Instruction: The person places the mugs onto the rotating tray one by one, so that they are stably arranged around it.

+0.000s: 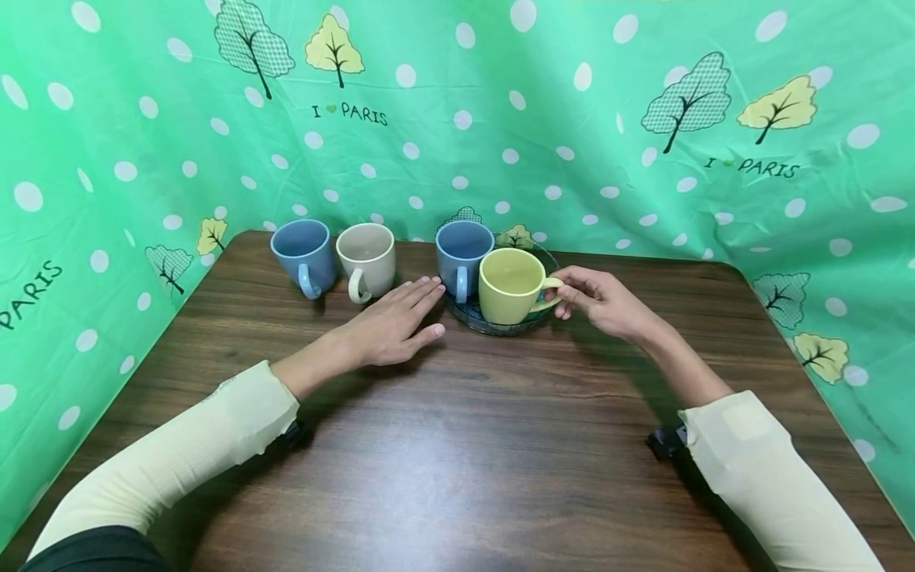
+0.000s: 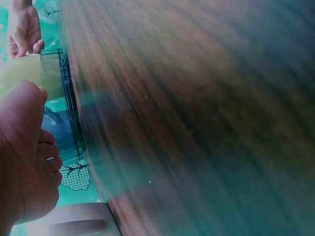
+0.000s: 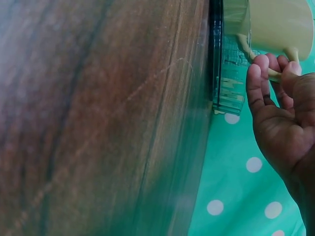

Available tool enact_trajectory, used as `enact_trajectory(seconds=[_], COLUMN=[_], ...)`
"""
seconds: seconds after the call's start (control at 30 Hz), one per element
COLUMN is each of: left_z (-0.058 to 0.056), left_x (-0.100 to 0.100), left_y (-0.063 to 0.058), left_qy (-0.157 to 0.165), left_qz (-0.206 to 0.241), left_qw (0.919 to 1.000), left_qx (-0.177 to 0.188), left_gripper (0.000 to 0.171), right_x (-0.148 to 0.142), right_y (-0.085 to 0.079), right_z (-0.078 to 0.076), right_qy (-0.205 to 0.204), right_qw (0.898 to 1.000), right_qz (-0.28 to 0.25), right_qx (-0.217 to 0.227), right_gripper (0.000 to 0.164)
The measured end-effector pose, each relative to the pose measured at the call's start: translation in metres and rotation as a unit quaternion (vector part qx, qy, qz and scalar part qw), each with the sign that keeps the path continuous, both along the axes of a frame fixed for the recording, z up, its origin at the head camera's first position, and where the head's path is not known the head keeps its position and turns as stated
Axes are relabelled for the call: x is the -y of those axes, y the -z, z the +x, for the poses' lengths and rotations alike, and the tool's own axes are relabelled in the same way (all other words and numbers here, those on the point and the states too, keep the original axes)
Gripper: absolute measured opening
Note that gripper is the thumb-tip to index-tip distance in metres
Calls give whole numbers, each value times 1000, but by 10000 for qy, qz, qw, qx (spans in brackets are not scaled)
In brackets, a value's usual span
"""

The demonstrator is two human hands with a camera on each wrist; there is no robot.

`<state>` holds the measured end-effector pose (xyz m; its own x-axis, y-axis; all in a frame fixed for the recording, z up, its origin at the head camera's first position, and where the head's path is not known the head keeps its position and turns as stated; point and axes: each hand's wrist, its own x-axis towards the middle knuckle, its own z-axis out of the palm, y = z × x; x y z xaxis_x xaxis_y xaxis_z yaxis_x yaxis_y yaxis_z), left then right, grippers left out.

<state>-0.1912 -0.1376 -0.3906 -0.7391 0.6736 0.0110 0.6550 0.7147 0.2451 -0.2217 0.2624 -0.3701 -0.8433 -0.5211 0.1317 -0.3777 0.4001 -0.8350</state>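
My right hand pinches the handle of a yellow mug; the right wrist view shows thumb and fingers around that handle. The mug stands upright in a round clear glass dish. Behind it to the left, a blue mug overlaps the dish, its handle turned toward me. My left hand has its fingers extended, palm down, with the fingertips right at the dish's left edge beside the blue mug. It holds nothing.
Left of the dish, a second blue mug and a beige mug stand side by side, handles toward me. They are near the back edge of the brown wooden table. A green patterned curtain hangs behind.
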Motion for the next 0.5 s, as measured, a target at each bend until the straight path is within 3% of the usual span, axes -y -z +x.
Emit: enact_trajectory(seconds=[0.5], left_z=[5], left_x=[4], left_y=[-2], left_qy=[-108], left_qz=[6], left_qw=[9999], left_qx=[-101], left_gripper=[74], right_x=[-7], right_y=[-4], right_z=[5], right_qy=[265], right_qw=[9996], right_qz=[88], right_qx=[6], right_gripper=[31])
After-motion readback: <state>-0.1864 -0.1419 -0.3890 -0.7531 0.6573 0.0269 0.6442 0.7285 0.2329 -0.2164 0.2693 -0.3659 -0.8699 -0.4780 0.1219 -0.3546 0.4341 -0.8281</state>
